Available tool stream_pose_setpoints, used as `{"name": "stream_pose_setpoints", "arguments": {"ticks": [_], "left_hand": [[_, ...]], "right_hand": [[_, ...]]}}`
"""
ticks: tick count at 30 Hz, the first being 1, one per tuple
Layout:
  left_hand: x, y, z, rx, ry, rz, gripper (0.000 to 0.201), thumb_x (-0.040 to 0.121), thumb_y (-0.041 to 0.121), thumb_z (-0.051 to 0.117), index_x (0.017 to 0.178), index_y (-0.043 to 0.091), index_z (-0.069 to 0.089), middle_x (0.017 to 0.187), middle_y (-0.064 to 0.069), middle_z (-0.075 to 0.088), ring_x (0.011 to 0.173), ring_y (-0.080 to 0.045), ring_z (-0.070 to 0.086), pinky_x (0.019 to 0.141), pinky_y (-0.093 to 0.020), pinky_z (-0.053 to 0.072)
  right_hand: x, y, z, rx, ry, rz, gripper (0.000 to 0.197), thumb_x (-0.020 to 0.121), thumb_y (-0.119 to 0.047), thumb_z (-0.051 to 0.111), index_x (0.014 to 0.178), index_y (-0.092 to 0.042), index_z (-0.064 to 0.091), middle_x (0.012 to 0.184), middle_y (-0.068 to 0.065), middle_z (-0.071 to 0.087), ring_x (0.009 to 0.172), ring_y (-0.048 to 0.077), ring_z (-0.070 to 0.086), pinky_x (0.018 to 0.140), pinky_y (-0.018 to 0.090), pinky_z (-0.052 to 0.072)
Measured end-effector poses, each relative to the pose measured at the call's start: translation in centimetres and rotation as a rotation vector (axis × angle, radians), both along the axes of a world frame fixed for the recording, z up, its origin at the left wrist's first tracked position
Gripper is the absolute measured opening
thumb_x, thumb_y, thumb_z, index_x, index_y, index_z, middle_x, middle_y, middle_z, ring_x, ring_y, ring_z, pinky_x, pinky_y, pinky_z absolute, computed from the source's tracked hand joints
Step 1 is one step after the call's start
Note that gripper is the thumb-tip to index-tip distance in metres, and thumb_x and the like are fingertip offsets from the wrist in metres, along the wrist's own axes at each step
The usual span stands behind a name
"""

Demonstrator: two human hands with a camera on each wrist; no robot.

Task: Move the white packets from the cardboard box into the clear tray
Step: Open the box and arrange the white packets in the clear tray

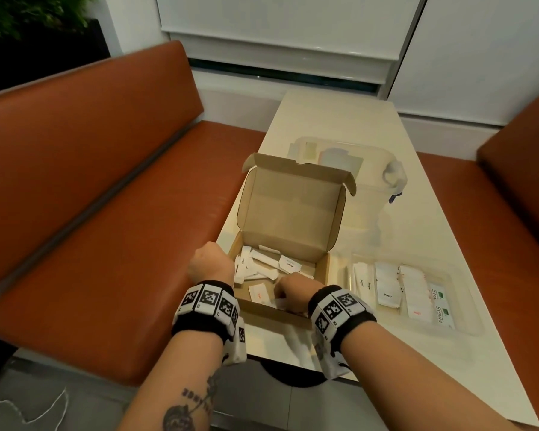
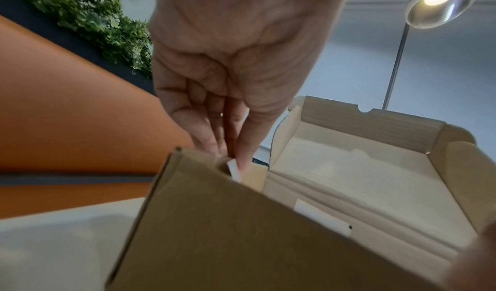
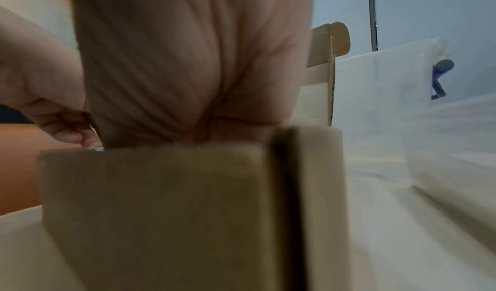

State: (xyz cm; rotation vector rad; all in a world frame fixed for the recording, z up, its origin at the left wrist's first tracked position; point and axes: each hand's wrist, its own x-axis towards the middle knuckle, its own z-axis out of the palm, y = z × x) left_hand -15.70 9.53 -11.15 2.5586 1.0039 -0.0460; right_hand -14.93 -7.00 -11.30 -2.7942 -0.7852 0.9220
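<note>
Both hands are reaching down into the open brown cardboard box (image 1: pixel 319 276) sitting at the near edge of the pale tabletop (image 1: pixel 333 119), so the picking step is in hand. The left hand (image 1: pixel 211 265) is working at the box's left wall, and the left wrist view shows its fingertips (image 2: pixel 245 157) pressing together on the end of a small white paper packet (image 2: pixel 234 169) just inside the rim. The right hand (image 1: pixel 293 289) is dipping into the near right part of the box, but its fingers are lying hidden behind the front wall, so I cannot tell whether they are pinching anything. Many loose white paper packets (image 1: pixel 262 265) are lying jumbled on the box floor, while several others are already lying in neat rows in the shallow clear plastic tray (image 1: pixel 467 325), just beside the box on its right. Judging from this, the task is partly done. The next move is likely calling for lifting each pinched packet clear of the box wall, carrying it right and laying it flat beside the rows.
</note>
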Motion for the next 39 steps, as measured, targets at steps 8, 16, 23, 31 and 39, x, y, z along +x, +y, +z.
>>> {"name": "stream_pose_setpoints", "arguments": {"ticks": [8, 16, 23, 31, 39], "left_hand": [[-0.5, -1.4, 0.2, -0.199, -0.518, -0.134, 0.031, 0.089, 0.046, 0.057, 0.095, 0.016, 0.057, 0.089, 0.003, 0.057, 0.083, -0.015, 0.054, 0.065, -0.026, 0.041], [0.3, -3.4, 0.9, -1.057, -0.519, -0.233, 0.034, 0.093, 0.043, 0.054, 0.113, 0.017, 0.063, 0.104, -0.006, 0.069, 0.089, -0.018, 0.069, 0.071, -0.033, 0.058], [0.0, -1.4, 0.3, -0.941, -0.623, -0.088, 0.018, 0.098, 0.020, 0.048, 0.100, 0.007, 0.061, 0.095, -0.016, 0.067, 0.085, -0.030, 0.067, 0.077, -0.045, 0.058], [-0.8, 1.7, -0.9, -0.706, -0.616, 0.120, 0.032, 0.099, 0.027, 0.044, 0.105, 0.000, 0.060, 0.100, -0.018, 0.066, 0.093, -0.034, 0.064, 0.082, -0.044, 0.053], [-0.8, 3.0, -1.4, -0.724, -0.615, 0.155, 0.028, 0.099, 0.028, 0.045, 0.100, 0.004, 0.061, 0.096, -0.017, 0.068, 0.089, -0.034, 0.066, 0.082, -0.048, 0.054]], "right_hand": [[2.4, -1.2, 2.4, 0.451, -0.094, -0.386, 0.024, 0.081, -0.015, 0.072, 0.103, -0.012, 0.063, 0.084, -0.003, 0.061, 0.072, 0.009, 0.059, 0.061, 0.014, 0.045], [2.7, 2.0, 5.7, 0.845, -0.076, -0.520, 0.023, 0.080, -0.012, 0.071, 0.093, -0.013, 0.053, 0.070, 0.006, 0.063, 0.051, 0.011, 0.057, 0.047, 0.017, 0.048], [2.8, 3.9, 4.5, 0.804, 0.031, -0.522, 0.038, 0.075, -0.008, 0.076, 0.105, -0.010, 0.053, 0.084, 0.011, 0.063, 0.069, 0.020, 0.064, 0.064, 0.030, 0.057], [3.7, 7.3, 2.9, 0.076, -0.083, -0.065, 0.057, 0.076, -0.012, 0.076, 0.127, -0.012, 0.052, 0.127, 0.010, 0.055, 0.114, 0.027, 0.055, 0.090, 0.034, 0.047], [3.9, 9.8, 1.4, -0.164, -0.086, 0.034, 0.070, 0.086, -0.024, 0.064, 0.146, -0.013, 0.028, 0.143, 0.018, 0.036, 0.129, 0.038, 0.041, 0.104, 0.045, 0.040]]}}
